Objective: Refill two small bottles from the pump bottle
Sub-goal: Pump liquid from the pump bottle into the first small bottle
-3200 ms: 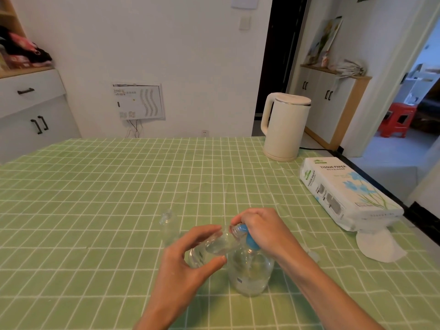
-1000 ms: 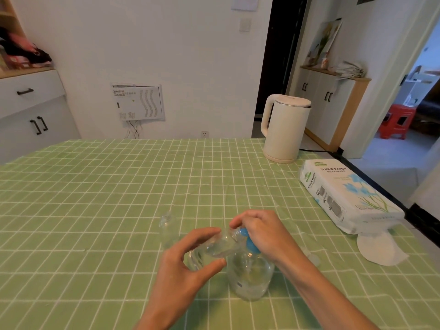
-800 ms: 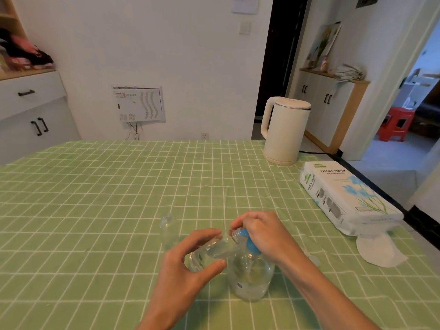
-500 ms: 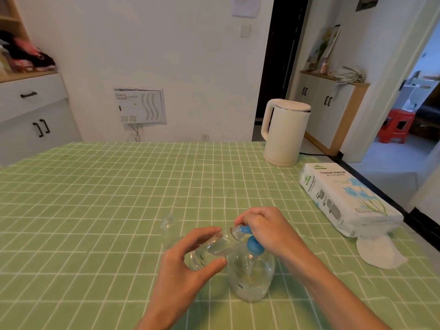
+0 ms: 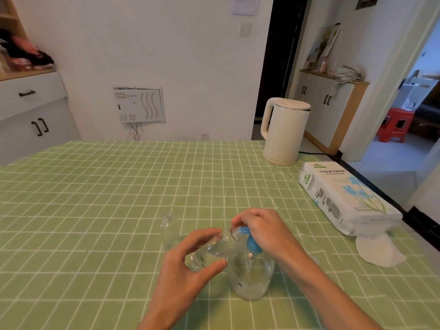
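A clear pump bottle [image 5: 250,275] with a blue pump head [image 5: 252,244] stands near the front of the green checked table. My right hand [image 5: 264,232] curls over the pump head. My left hand [image 5: 188,267] holds a small clear bottle [image 5: 212,251] tilted, between thumb and fingers, its open neck right at the blue spout. Some clear liquid lies inside it. A second small clear bottle [image 5: 168,231] stands upright just to the left, untouched.
A cream electric kettle [image 5: 284,133] stands at the back right of the table [image 5: 95,198]. A pack of tissue paper [image 5: 342,198] lies along the right edge, with a loose white tissue [image 5: 378,252] in front of it.
Hands and bottles hold almost the same pose throughout. The right hand has lifted slightly on the pump head, showing more of the blue. The camera has tipped a little.
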Demonstrator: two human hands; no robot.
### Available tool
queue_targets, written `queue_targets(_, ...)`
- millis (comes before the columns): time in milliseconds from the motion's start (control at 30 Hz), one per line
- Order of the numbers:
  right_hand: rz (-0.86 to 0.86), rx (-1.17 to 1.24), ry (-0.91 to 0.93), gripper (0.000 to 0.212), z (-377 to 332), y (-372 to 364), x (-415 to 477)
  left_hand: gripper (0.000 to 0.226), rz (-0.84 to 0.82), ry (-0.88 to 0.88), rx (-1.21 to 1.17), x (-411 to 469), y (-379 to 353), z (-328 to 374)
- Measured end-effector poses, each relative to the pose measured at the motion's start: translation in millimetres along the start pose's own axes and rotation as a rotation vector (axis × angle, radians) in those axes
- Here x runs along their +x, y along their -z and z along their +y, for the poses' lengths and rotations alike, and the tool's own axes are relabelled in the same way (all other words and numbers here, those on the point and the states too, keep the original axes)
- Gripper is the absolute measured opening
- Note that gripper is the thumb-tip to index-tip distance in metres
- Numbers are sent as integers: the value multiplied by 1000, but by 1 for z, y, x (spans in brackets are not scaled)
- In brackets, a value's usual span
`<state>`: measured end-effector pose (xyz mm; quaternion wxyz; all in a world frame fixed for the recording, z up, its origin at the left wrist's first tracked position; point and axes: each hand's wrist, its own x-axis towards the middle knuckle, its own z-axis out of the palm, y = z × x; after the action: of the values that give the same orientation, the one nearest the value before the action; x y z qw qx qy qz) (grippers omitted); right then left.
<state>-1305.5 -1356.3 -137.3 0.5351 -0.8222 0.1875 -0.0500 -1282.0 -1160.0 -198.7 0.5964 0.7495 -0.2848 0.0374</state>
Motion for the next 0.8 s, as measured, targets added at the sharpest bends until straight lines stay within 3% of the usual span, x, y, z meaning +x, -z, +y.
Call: queue_targets(800, 17, -44, -35, 38, -2, 1, -1, 58, 0, 19, -60, 1, 3, 3)
